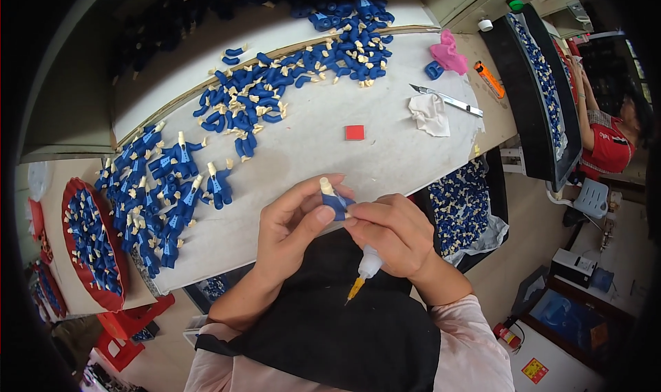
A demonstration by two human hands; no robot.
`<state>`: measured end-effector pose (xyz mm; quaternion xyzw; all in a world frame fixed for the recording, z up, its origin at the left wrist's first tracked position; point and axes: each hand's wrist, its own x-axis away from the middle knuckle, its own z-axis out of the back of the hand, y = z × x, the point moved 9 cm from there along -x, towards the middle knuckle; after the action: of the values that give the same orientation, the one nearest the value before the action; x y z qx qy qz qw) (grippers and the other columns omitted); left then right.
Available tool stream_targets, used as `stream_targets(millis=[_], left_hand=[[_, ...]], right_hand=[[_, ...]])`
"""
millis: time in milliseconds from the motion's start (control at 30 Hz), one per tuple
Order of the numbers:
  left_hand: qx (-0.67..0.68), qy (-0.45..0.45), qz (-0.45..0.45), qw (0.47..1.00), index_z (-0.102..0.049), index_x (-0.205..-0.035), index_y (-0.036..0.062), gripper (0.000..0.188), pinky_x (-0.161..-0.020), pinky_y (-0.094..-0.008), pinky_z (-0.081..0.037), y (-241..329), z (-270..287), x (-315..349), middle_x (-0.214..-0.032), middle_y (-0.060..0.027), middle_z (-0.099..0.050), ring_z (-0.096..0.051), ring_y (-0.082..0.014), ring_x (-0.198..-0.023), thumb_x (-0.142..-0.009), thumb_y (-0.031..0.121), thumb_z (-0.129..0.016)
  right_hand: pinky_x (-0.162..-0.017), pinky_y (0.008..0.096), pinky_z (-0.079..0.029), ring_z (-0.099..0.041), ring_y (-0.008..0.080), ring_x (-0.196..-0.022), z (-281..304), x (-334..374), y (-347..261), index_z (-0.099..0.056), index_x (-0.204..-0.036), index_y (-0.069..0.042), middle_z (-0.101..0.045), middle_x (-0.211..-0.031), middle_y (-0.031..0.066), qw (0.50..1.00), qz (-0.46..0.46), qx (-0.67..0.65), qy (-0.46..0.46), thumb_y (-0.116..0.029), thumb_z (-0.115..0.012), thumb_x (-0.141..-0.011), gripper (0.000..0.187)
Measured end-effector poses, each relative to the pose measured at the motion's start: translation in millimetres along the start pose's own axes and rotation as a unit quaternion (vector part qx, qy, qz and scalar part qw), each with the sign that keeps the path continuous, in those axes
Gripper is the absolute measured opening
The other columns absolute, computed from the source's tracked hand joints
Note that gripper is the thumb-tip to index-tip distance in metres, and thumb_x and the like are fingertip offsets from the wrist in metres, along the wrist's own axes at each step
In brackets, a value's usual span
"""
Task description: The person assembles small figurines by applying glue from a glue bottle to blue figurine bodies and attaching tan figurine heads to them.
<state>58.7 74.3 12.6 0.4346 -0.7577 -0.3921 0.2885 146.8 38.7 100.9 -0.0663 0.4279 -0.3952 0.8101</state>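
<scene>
Above the near table edge, my left hand [290, 228] is closed around a blue toy figure body [335, 202] with a cream neck peg pointing up. My right hand [394, 235] pinches at the figure's right side with thumb and forefinger, where a cream bit shows; the fingers hide most of that part. Tucked in the same hand is a white squeeze bottle [370, 262], its yellow needle tip slanting down over my black apron. To the left on the table lie several figure bodies [182, 158], and a heap of loose blue arms with cream hands [265, 89] spreads behind them.
A red block [354, 132] lies mid-table. Farther right are a craft knife [454, 102], crumpled white tissue [429, 114], pink cloth [449, 52] and an orange tube [489, 80]. A red basket [122, 268] stands left, a parts-filled black tray [516, 82] right. A co-worker [606, 140] sits beyond.
</scene>
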Motion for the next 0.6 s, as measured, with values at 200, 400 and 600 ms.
stream_targets(millis=[200, 400, 600], left_hand=[[0.105, 0.011, 0.033, 0.994, -0.041, -0.115, -0.0012, 0.032, -0.086, -0.0313, -0.039, -6.3, -3.2, -2.1, -0.101, -0.0153, -0.054, -0.052, -0.0200, -0.097, -0.087, 0.014, -0.043], [0.246, -0.034, 0.077, 0.966, -0.040, -0.117, 0.0004, 0.034, -0.082, -0.0311, -0.042, -18.2, -8.5, -4.2, -0.103, -0.0150, -0.051, -0.052, -0.0201, -0.096, -0.088, 0.018, -0.042], [0.278, -0.057, 0.096, 0.954, -0.040, -0.117, 0.0007, 0.034, -0.078, -0.0295, -0.042, -23.7, -6.9, -4.9, -0.103, -0.0143, -0.051, -0.051, -0.0188, -0.095, -0.088, 0.018, -0.041]], right_hand=[[-0.048, 0.0249, -0.045, -0.055, 0.0180, -0.057, 2.1, 4.5, 9.9, -0.059, -0.083, -0.002, -0.057, -0.081, 0.0097, 0.996, -0.062, -0.052, 0.046, -0.004, -0.073, -0.058, 0.029], [-0.044, 0.0233, -0.040, -0.051, 0.0162, -0.053, -0.4, 11.6, 15.6, -0.062, -0.082, -0.004, -0.056, -0.079, 0.0072, 0.994, -0.083, -0.014, 0.065, -0.004, -0.070, -0.058, 0.026], [-0.043, 0.0233, -0.040, -0.051, 0.0158, -0.052, -3.9, 10.2, 13.5, -0.062, -0.081, -0.004, -0.056, -0.078, 0.0069, 0.993, -0.078, -0.024, 0.082, -0.003, -0.071, -0.057, 0.026]])
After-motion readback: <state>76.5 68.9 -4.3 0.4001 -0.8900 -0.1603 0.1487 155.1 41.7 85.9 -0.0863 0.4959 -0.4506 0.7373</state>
